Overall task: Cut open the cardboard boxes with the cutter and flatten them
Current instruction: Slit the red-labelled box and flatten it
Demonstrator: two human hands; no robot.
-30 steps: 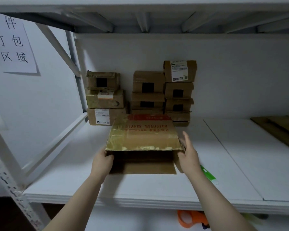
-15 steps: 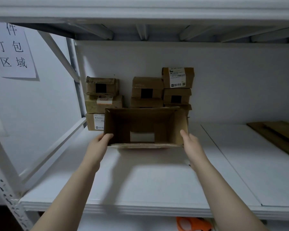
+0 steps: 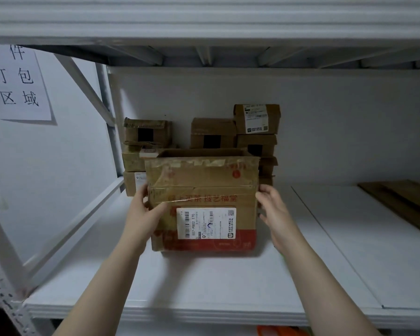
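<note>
Cardboard box: the cardboard box [image 3: 204, 180] stands upright on the shelf [image 3: 204, 282], about midway between its left and right edges and in front of the piles at the back. Its printed face with the shipping label [image 3: 206, 223] looks toward the person.
Box top: the upper end is open and the inside is dark there. Torn tape runs along the upper border of the front face.
Box shape: it is not yet flat, as the walls have their full depth. Clear tape crosses the front face. Whether the lower end is cut open cannot be seen.
Left hand: the left hand [image 3: 141, 214] grips the left edge of the box. The thumb lies over the front face and the other fingers are hidden behind the side.
Right hand: the right hand [image 3: 274, 209] holds the right edge, its fingers [image 3: 264, 190] curled onto the corner of the box.
Cutter: no cutter shows in this view, and neither hand carries one.
Done so far: flat cardboard [image 3: 403, 202] lies by the right edge of the shelf, which suggests that some boxes are finished. The box in hand looks opened at one end at least.
Left to do: probably to press this box flat, and then to handle the stacked boxes [image 3: 256, 118] along the back edge. They stand in piles touching each other, and all have their box shape.
Around: a paper sign [image 3: 17, 81] hangs on the left wall, and something orange [image 3: 281, 332] shows below the front edge of the shelf.
</note>
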